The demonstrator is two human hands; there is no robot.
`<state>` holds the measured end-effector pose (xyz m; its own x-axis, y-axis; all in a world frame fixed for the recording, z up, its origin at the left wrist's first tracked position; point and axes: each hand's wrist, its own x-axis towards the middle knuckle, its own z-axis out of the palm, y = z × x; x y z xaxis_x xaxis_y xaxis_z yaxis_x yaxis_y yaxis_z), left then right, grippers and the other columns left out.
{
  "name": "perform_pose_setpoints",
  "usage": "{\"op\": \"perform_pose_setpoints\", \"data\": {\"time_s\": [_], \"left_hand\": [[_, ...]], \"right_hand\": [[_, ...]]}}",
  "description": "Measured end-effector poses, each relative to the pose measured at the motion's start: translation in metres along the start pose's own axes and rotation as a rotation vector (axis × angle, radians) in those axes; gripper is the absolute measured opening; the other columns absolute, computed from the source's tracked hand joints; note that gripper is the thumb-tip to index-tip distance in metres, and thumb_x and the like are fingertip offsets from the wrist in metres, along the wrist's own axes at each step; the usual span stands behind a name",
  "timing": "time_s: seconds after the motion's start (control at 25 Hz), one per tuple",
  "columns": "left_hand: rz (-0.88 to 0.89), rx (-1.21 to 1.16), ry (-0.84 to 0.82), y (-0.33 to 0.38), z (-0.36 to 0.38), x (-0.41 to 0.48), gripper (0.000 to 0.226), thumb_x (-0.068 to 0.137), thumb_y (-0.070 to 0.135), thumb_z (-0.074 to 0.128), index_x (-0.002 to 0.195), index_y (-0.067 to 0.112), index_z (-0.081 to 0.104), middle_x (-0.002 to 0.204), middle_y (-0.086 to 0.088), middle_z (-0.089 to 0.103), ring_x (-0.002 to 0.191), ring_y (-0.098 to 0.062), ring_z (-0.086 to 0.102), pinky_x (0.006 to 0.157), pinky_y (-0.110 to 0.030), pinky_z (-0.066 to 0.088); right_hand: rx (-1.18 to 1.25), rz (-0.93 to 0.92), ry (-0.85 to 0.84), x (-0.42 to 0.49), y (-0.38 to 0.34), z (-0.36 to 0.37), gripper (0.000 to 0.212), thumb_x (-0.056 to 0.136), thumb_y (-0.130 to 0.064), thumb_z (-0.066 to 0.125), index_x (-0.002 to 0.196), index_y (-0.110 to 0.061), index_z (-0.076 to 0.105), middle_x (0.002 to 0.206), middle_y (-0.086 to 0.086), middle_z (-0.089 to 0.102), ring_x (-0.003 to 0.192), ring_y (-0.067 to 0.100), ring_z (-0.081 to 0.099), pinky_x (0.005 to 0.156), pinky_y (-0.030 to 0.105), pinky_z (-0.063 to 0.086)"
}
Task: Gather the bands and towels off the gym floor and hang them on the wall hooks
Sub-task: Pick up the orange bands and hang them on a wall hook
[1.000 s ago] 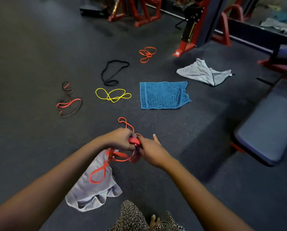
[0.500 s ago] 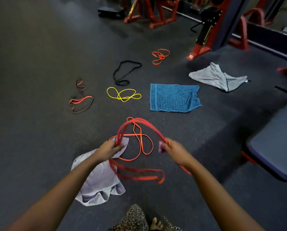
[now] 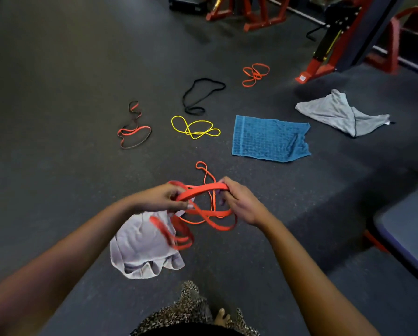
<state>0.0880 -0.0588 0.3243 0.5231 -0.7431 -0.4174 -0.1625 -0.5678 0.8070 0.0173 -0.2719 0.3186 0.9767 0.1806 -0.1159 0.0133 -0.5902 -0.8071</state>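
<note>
Half a second ago I had the wide red band stretched into one big loop. Now I have drawn my hands close together, so it doubles into smaller coils, easier, I judge, to carry and hang. My left hand curls round one end of the fold and my right hand pinches the other, both closed on it. Slack loops dangle over the pale towel on the floor. Just beyond lies a thin orange band, then the yellow band, the blue towel and the red-and-black band. Farther off are the black band, the grey towel and another orange band, all still to gather.
</note>
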Motion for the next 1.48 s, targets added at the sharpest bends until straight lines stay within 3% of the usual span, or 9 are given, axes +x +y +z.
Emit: {"op": "perform_pose_setpoints", "data": {"time_s": [0.08,0.2,0.48,0.68,0.88,1.08,1.24,1.36,1.48], "left_hand": [[-0.012,-0.2,0.215,-0.023,0.013,-0.012,0.053,0.068,0.064,0.059,0.079,0.012,0.052,0.053,0.014,0.042,0.048,0.002,0.036,0.047,-0.01,0.032],[-0.061,-0.634,0.547,-0.047,0.039,-0.012,0.033,0.086,0.046,0.047,0.072,0.016,0.045,0.051,0.014,0.036,0.049,0.0,0.029,0.047,-0.012,0.025],[-0.51,-0.483,0.918,-0.165,0.072,0.046,0.04,0.092,0.029,0.05,0.055,0.017,0.039,0.044,0.006,0.033,0.049,-0.012,0.035,0.055,-0.03,0.03],[-0.692,-0.637,0.95,-0.266,0.099,0.141,0.034,0.093,0.024,0.047,0.059,0.021,0.048,0.053,0.0,0.044,0.041,0.002,0.046,0.052,-0.02,0.036],[-0.719,-0.626,0.917,-0.397,0.153,0.254,0.043,0.08,0.056,0.039,0.052,0.023,0.04,0.051,0.005,0.038,0.047,-0.005,0.036,0.056,-0.032,0.029],[-0.714,-0.558,0.948,-0.483,0.166,0.343,0.033,0.089,0.042,0.039,0.06,0.029,0.045,0.053,0.009,0.044,0.052,-0.003,0.046,0.059,-0.029,0.033],[-0.651,-0.703,1.003,-0.51,0.175,0.37,0.037,0.079,0.058,0.037,0.057,0.031,0.052,0.045,0.007,0.047,0.051,-0.012,0.039,0.061,-0.034,0.031],[-0.685,-0.75,1.016,-0.486,0.163,0.359,0.041,0.071,0.066,0.036,0.058,0.03,0.052,0.043,0.009,0.045,0.047,-0.012,0.035,0.056,-0.031,0.03],[-0.685,-0.738,1.026,-0.431,0.134,0.339,0.044,0.072,0.064,0.037,0.073,0.027,0.06,0.054,0.005,0.054,0.053,-0.016,0.046,0.061,-0.032,0.036]], "right_hand": [[0.019,0.008,-0.029,0.013,0.005,0.012,0.02,0.09,0.002,0.039,0.092,-0.013,0.051,0.076,-0.002,0.052,0.069,0.01,0.049,0.061,0.007,0.036],[-0.013,0.048,-0.185,0.045,0.026,0.057,0.016,0.089,0.004,0.04,0.096,0.002,0.054,0.087,0.011,0.058,0.078,0.016,0.05,0.071,0.018,0.042],[-0.26,0.195,-0.678,0.138,0.139,0.117,0.049,0.087,-0.011,0.057,0.132,0.001,0.043,0.139,0.019,0.044,0.13,0.029,0.041,0.109,0.031,0.029],[-0.26,0.486,-0.643,0.228,0.304,0.161,0.028,0.091,-0.002,0.048,0.116,0.008,0.056,0.129,0.023,0.056,0.11,0.01,0.061,0.081,0.005,0.039],[-0.377,0.579,-0.645,0.307,0.461,0.262,0.039,0.094,-0.019,0.048,0.129,-0.003,0.05,0.141,0.012,0.047,0.131,0.026,0.042,0.104,0.026,0.025],[-0.42,0.684,-0.475,0.344,0.598,0.352,0.058,0.084,-0.024,0.062,0.131,0.003,0.04,0.136,0.024,0.044,0.128,0.035,0.041,0.104,0.036,0.03],[-0.541,0.781,-0.368,0.342,0.629,0.374,0.044,0.088,-0.017,0.052,0.128,-0.009,0.038,0.131,0.017,0.051,0.126,0.034,0.044,0.103,0.043,0.035],[-0.515,0.617,-0.617,0.341,0.595,0.339,0.032,0.091,-0.012,0.047,0.121,0.0,0.05,0.128,0.023,0.055,0.121,0.036,0.051,0.099,0.039,0.04],[-0.366,0.47,-0.458,0.34,0.522,0.264,0.027,0.092,-0.015,0.047,0.114,-0.003,0.06,0.116,0.023,0.063,0.109,0.037,0.058,0.091,0.039,0.041]]}}
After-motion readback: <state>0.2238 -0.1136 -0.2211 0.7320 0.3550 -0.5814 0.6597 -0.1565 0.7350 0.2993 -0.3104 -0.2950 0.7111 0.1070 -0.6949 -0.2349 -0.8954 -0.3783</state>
